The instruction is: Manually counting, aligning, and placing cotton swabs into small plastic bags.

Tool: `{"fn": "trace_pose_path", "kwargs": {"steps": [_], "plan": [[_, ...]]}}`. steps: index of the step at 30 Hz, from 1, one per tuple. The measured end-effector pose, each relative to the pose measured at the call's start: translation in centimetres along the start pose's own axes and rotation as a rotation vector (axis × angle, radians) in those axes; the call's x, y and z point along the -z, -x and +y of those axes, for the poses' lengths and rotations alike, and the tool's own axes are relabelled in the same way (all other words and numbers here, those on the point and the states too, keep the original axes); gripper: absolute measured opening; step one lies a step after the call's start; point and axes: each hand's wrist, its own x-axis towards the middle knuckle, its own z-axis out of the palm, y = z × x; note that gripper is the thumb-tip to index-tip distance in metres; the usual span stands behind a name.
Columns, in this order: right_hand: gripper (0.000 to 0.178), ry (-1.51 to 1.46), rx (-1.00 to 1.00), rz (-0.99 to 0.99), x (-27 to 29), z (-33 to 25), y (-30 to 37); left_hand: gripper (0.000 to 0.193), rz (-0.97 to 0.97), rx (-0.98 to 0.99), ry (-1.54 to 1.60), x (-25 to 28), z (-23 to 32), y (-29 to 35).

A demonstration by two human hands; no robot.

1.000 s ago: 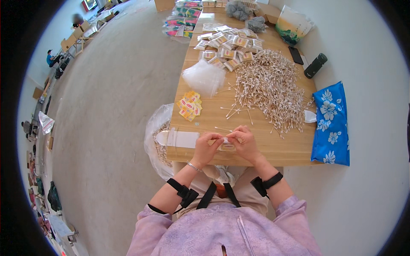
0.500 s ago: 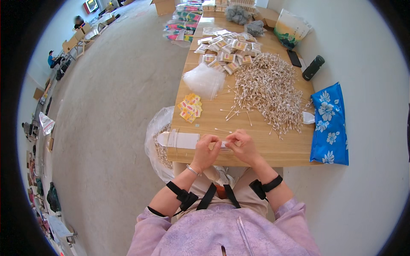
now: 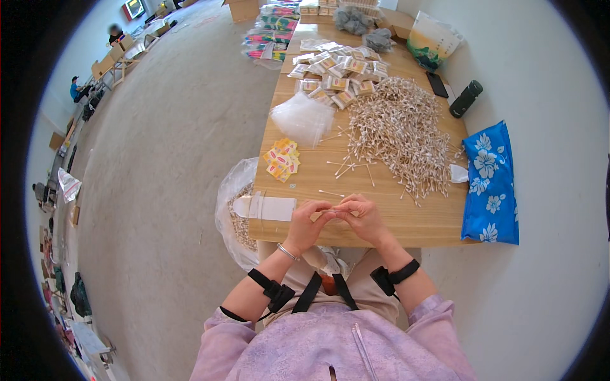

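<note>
Just above the table's front edge, my left hand and my right hand meet with pinched fingers. Between the fingertips is what looks like a small clear plastic bag, mostly hidden by the fingers. Beside my left hand lies a white card strip with a clear band round it. A few loose cotton swabs rest beyond my hands. Farther off are a large heap of cotton swabs, a fan of yellow label cards and a stack of clear plastic bags.
Filled swab packets pile up at the back. Along the right stand a blue flowered pouch, a dark bottle and a black phone. A clear sack of swabs sits below the table's left edge. Two people are far left.
My fingertips have come closer together, covering more of the small bag that showed between them. The things on the table have stayed put.
</note>
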Motion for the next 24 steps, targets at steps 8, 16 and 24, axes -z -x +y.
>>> {"fn": "trace_pose_path", "kwargs": {"steps": [8,16,24], "plan": [[0.008,0.102,0.079,0.066,-1.4,2.2,1.1,0.011,-0.108,-0.037,-0.074,-0.2,-2.5,0.9],[0.012,-0.333,-0.371,-0.084,-1.7,3.1,0.8,0.016,-0.127,0.327,0.243,-1.0,-3.4,1.6],[0.011,-0.622,-0.458,-0.163,-1.3,4.6,1.1,0.015,-0.22,0.468,0.502,-0.7,-4.2,1.4]]}}
